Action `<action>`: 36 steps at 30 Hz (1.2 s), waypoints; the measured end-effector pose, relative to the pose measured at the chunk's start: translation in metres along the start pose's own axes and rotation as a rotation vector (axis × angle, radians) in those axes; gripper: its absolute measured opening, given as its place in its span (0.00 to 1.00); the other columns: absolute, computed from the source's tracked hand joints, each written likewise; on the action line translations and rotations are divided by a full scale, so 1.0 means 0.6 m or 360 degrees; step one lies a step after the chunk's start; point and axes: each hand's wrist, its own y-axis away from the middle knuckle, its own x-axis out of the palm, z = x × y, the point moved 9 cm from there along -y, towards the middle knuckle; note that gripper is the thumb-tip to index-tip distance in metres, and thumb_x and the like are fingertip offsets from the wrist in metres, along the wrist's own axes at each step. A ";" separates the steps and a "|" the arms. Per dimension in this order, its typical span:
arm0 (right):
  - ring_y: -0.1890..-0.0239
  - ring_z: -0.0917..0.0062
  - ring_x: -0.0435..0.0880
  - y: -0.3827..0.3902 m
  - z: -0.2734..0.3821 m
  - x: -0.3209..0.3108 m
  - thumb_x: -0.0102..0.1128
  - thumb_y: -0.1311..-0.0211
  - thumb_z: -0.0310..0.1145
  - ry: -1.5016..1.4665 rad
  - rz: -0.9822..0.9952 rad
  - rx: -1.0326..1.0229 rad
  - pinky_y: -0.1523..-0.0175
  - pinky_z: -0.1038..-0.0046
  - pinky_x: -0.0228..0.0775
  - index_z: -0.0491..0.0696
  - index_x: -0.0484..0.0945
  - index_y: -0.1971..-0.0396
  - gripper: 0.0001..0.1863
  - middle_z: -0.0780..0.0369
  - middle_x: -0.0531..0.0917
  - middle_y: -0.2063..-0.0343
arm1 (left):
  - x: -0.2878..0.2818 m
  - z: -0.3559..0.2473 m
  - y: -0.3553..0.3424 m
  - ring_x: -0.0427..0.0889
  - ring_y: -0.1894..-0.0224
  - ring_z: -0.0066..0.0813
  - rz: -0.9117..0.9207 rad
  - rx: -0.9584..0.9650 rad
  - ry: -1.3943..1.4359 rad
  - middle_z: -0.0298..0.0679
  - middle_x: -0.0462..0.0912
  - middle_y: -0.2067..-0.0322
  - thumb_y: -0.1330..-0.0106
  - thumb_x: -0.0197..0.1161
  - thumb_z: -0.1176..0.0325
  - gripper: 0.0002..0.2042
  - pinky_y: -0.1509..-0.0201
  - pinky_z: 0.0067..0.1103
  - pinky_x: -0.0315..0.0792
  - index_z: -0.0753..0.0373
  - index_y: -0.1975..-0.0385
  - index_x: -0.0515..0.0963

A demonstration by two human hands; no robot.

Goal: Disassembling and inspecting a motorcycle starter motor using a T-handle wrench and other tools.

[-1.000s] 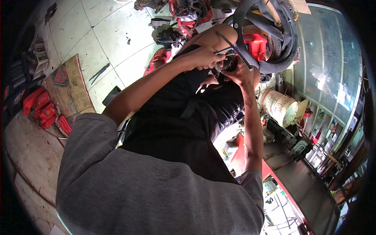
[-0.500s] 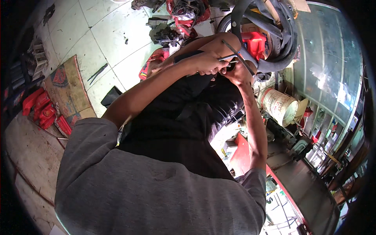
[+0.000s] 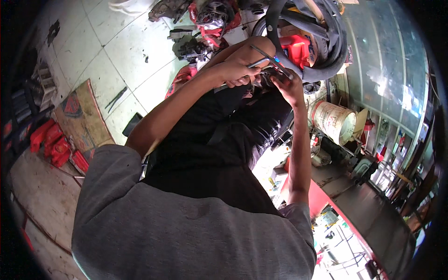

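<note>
My left hand (image 3: 237,73) is closed around a thin metal rod (image 3: 258,62), which sticks out past the thumb toward the right. My right hand (image 3: 290,87) grips the lower end of a long, thin dark bar (image 3: 268,57) that slants up to the left and crosses the rod's tip. Between the two hands sits a small dark part (image 3: 267,79), partly covered by fingers; its kind cannot be made out. Both hands are above my dark-trousered legs (image 3: 261,109), close to my bare knee (image 3: 262,45).
Black tyres or tubes (image 3: 326,70) and a red container (image 3: 297,50) lie beyond my right hand. A white bucket (image 3: 326,120) lies on its side at right, near a dark-topped red bench (image 3: 359,210). Cardboard (image 3: 84,114) and red parts (image 3: 55,144) are at left.
My hands have drawn a little apart, so more of the dark part shows between them. The bar and rod have shifted slightly left in the picture, as the view itself moved a little.
</note>
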 end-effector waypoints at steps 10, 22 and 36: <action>0.64 0.75 0.78 0.109 -0.031 -0.020 0.59 0.48 0.26 -0.0744 -0.0692 0.0083 0.57 0.76 0.69 0.41 0.75 0.61 0.13 0.59 0.78 0.66 | -0.053 -0.036 0.037 0.62 0.88 0.14 -0.0364 0.0169 -0.0061 0.29 0.68 0.86 0.36 0.52 0.53 0.17 0.88 0.14 0.53 0.63 0.65 0.74; 0.63 0.75 0.79 0.186 0.046 -0.034 0.49 0.41 0.22 -0.1786 -0.0889 0.0232 0.57 0.77 0.72 0.35 0.73 0.60 0.11 0.56 0.79 0.64 | 0.095 -0.180 0.056 0.67 0.86 0.17 -0.0002 0.0532 -0.0047 0.32 0.72 0.81 0.35 0.48 0.58 0.15 0.86 0.14 0.59 0.65 0.62 0.72; 0.75 0.86 0.76 0.217 0.063 0.055 0.59 0.44 0.29 -0.1956 -0.1012 0.0486 0.75 0.84 0.69 0.38 0.75 0.63 0.12 0.64 0.80 0.73 | 0.135 0.019 -0.049 0.78 0.59 0.33 0.0063 0.0178 0.0973 0.45 0.78 0.62 0.34 0.48 0.64 0.13 0.51 0.28 0.71 0.69 0.59 0.70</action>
